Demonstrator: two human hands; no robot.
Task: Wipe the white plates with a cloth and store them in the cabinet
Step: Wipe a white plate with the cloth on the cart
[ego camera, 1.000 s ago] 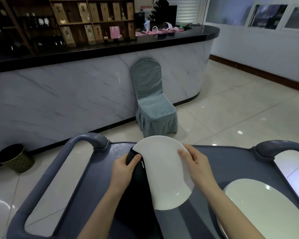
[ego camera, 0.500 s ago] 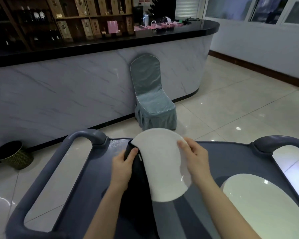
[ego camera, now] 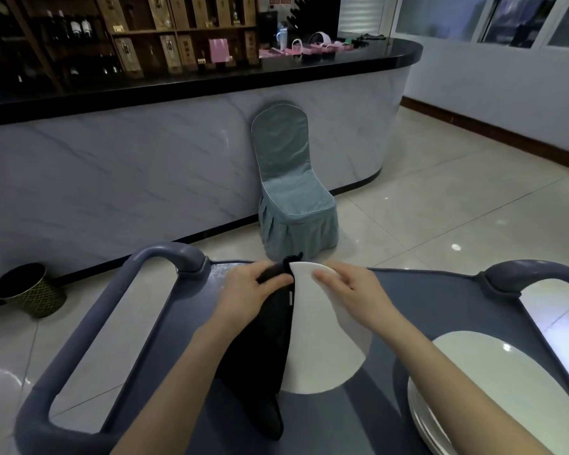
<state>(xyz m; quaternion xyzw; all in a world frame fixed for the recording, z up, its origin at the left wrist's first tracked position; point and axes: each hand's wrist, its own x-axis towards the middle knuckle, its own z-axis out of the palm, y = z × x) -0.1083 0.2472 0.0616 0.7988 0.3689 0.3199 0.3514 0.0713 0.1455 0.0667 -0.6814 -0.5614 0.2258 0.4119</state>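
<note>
Now left hand [ego camera: 255, 287] clamps black cloth [ego camera: 270, 343] against glossy white plate [ego camera: 322, 349], right hand [ego camera: 349, 287] gripping rim.

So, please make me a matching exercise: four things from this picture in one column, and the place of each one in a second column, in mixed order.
Things:
1. black cloth
2. stack of white plates
3. grey-blue covered chair
4. dark wastebasket

Places:
a. on the floor at far left, by the counter base
b. on the cart, at the right edge
c. in the left hand, against the held plate
d. against the marble counter front, beyond the cart

Pairs: 1-c, 2-b, 3-d, 4-a
</note>
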